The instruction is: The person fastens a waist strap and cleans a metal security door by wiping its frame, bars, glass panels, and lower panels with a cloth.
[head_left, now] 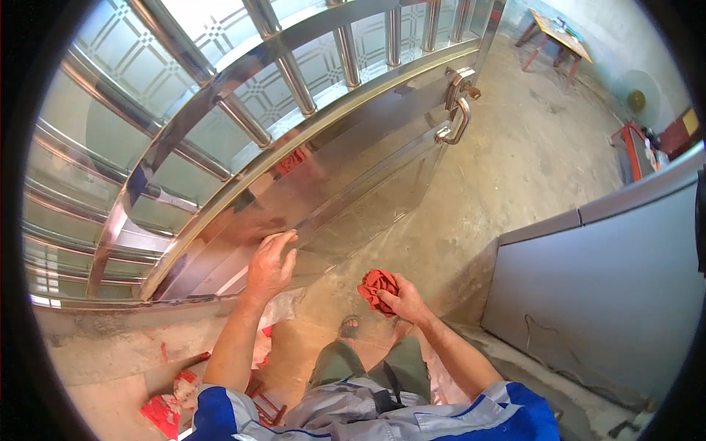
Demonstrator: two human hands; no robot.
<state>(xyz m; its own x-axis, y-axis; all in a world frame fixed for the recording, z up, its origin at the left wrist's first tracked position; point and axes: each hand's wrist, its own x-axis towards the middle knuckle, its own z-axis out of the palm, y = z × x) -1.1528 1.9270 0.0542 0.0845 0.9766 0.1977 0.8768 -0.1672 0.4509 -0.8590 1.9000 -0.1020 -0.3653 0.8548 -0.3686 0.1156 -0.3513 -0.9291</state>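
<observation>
My right hand [398, 298] is closed around a crumpled red cloth [378, 292], held in front of my body above the floor. My left hand [271, 266] is raised with its fingers apart and nothing in it. Its fingertips are close to the lower panel of a shiny metal door [323, 187]; whether they touch it I cannot tell. A reflection of the hand shows in the panel. Farther along the door are a lever handle [457, 123] and a lock plate [460, 79]. Metal bars [287, 73] stand over patterned glass in its upper part.
To the right stands a large grey panel [596, 257] with a loose wire. A low wooden table [560, 35] and a red-framed stand [634, 151] are in the room beyond. Red and white scraps [173, 400] lie at lower left. My sandalled foot [350, 326] is on the concrete floor.
</observation>
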